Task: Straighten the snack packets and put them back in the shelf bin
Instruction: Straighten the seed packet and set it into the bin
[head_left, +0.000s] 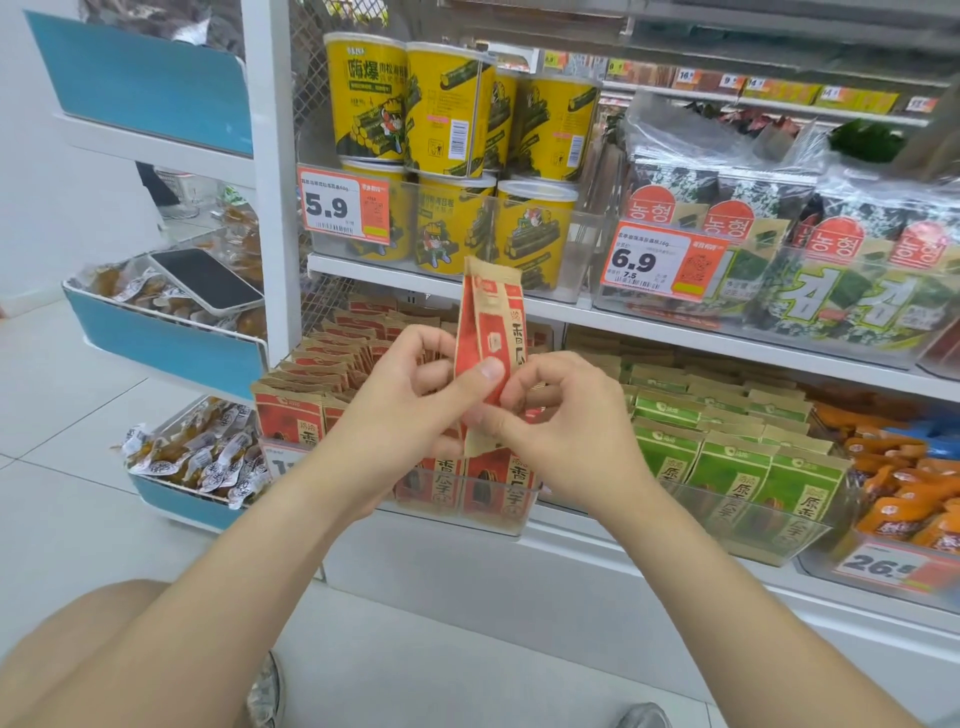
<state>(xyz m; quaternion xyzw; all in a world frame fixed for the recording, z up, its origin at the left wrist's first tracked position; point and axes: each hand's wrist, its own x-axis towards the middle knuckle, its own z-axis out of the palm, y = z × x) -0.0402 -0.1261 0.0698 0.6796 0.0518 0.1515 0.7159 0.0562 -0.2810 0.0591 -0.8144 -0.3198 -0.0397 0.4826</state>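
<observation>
Straightening step: both hands, left hand (410, 387) and right hand (561, 415), pinch the upright red-and-tan paper snack packet (488, 332); next, it likely slots into the clear plastic shelf bin (511, 522).

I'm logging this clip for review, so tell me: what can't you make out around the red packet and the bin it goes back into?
Head view throughout.
The red packet: lower print covered by the left hand and right hand pinching it.
The front tag on the shelf bin: the left forearm hides all but a 1.
The price label under the orange packets: blurred after 26.
Top-shelf price tags: too small, blurred.
</observation>
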